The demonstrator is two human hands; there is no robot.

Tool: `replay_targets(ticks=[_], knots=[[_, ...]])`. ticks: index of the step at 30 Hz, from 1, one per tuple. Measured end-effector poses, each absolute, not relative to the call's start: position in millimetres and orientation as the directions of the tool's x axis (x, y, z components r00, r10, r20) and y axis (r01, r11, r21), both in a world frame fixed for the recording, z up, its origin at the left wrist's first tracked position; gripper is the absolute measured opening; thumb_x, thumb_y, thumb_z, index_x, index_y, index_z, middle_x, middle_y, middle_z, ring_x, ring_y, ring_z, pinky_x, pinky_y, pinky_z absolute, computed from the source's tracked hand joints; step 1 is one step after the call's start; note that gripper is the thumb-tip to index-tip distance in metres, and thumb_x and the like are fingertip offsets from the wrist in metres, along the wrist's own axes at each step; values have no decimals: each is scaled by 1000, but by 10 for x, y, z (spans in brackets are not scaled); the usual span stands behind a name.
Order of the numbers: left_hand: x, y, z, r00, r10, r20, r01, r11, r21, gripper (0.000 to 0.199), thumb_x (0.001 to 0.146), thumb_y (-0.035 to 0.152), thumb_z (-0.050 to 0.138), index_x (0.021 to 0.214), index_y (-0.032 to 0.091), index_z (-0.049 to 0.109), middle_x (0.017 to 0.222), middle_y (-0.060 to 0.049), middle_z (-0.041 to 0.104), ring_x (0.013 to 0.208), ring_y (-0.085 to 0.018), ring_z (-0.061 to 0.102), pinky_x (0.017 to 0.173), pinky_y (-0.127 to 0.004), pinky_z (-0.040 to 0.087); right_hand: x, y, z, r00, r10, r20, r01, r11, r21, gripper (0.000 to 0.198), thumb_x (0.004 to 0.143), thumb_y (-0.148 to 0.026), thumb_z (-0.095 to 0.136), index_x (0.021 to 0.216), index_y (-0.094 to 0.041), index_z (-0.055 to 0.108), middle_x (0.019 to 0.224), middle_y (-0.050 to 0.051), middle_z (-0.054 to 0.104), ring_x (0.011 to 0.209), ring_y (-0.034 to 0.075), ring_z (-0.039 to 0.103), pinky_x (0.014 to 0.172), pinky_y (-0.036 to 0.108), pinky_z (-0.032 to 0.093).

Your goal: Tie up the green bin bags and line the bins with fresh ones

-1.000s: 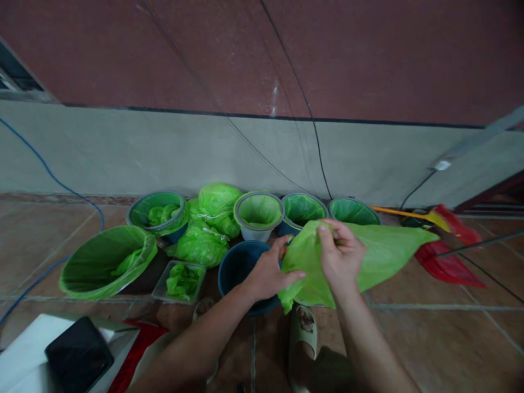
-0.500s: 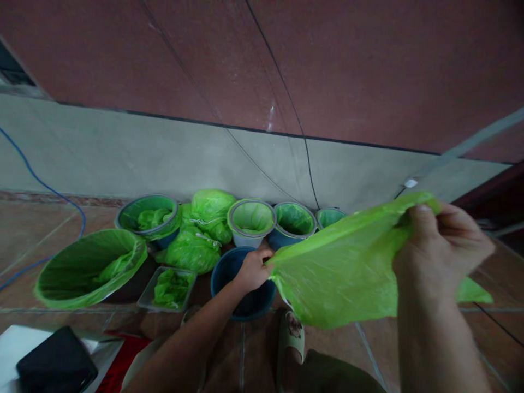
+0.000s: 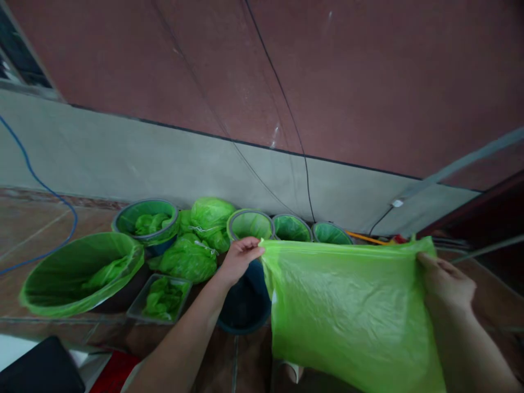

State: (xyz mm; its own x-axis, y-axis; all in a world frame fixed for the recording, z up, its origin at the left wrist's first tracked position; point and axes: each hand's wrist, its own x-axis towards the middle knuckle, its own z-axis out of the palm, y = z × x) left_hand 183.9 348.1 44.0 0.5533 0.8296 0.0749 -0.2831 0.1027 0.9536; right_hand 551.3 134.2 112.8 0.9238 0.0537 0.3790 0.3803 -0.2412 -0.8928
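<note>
A green plastic trash bag (image 3: 352, 311) hangs stretched flat between my two hands, its top edge nearly level. My left hand (image 3: 241, 256) pinches the bag's upper left corner. At the upper right corner my right hand (image 3: 448, 281) grips it, with the fingers partly behind the plastic. Below my left hand stands an unlined dark blue bin (image 3: 244, 305) on the floor, partly covered by my forearm and the bag.
Lined bins stand along the wall: a white one (image 3: 233, 225), blue ones, and a large bin (image 3: 123, 292) at left. Tied green bags (image 3: 186, 259) and a clear tray (image 3: 135, 311) lie between. A black object (image 3: 41, 368) is at lower left; a blue cable (image 3: 30, 169) runs down the left.
The bag was slanted and bunched toward my right hand; now it is spread wide and hangs down. My right hand has moved down, my left slightly up and left.
</note>
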Motion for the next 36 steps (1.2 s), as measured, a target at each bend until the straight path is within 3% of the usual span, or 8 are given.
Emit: replay_targets(ticks=[3, 6, 8, 10, 13, 19, 33, 36], knots=[[1880, 3469, 427, 520, 850, 90, -285, 73, 956, 16, 69, 29, 72, 75, 15, 67, 64, 4, 60, 61, -9, 51, 64, -23, 40, 5457, 1400, 1122, 911, 101, 400, 359, -673, -647, 19, 56, -36, 73, 68, -22, 66, 60, 6, 57, 54, 27, 53, 52, 45, 43], [1931, 3458, 394, 497, 862, 103, -248, 27, 968, 12, 69, 26, 70, 72, 15, 66, 64, 3, 61, 61, -10, 52, 63, -23, 40, 4935, 1640, 1246, 607, 346, 716, 723, -614, -316, 46, 70, -42, 63, 109, -17, 65, 100, 16, 66, 93, 34, 61, 80, 52, 48], [1965, 3443, 381, 499, 860, 107, -247, 23, 969, 12, 69, 25, 70, 73, 15, 66, 67, 2, 63, 63, -11, 54, 65, -24, 42, 4435, 1891, 1295, 483, 606, 632, 876, -345, -338, 44, 82, -46, 53, 114, -17, 64, 107, 13, 68, 96, 28, 63, 83, 44, 50], [1991, 3425, 381, 507, 856, 103, -259, 37, 965, 13, 67, 26, 71, 74, 16, 66, 70, 1, 66, 65, -12, 57, 67, -25, 44, 3971, 2168, 1273, 347, 843, 412, 855, -104, -507, 43, 87, -47, 52, 119, -19, 61, 115, 10, 67, 100, 23, 64, 77, 35, 52], [1985, 3413, 402, 516, 851, 98, -276, 56, 960, 16, 66, 26, 73, 77, 16, 66, 72, 0, 67, 65, -12, 58, 67, -25, 45, 3555, 2509, 1139, 127, 971, 204, 778, 30, -628, 32, 89, -40, 51, 109, -21, 67, 108, 6, 71, 97, 21, 65, 81, 32, 51], [1816, 3461, 515, 676, 727, 118, -339, 165, 926, 28, 67, 24, 73, 93, 16, 70, 80, -1, 69, 71, -13, 60, 71, -26, 45, 3508, 2694, 958, 73, 987, 140, 636, 63, -769, 24, 89, -34, 51, 84, -19, 69, 81, 0, 70, 79, 17, 64, 74, 28, 47], [1794, 3547, 490, 502, 859, 100, -244, 30, 969, 18, 68, 13, 56, 71, 17, 73, 66, 1, 68, 61, -12, 56, 64, -24, 44, 3516, 2759, 925, 24, 996, 83, 602, 52, -796, 19, 84, -28, 56, 96, -18, 67, 92, 4, 70, 86, 17, 63, 81, 32, 48], [1783, 3579, 471, 455, 873, 174, -236, -71, 969, 19, 68, 12, 53, 67, 17, 72, 68, 0, 69, 64, -12, 58, 66, -24, 44, 3545, 2756, 1001, 21, 999, 34, 577, 16, -816, 35, 77, -27, 64, 111, -19, 63, 100, 5, 68, 95, 18, 62, 87, 34, 47]])
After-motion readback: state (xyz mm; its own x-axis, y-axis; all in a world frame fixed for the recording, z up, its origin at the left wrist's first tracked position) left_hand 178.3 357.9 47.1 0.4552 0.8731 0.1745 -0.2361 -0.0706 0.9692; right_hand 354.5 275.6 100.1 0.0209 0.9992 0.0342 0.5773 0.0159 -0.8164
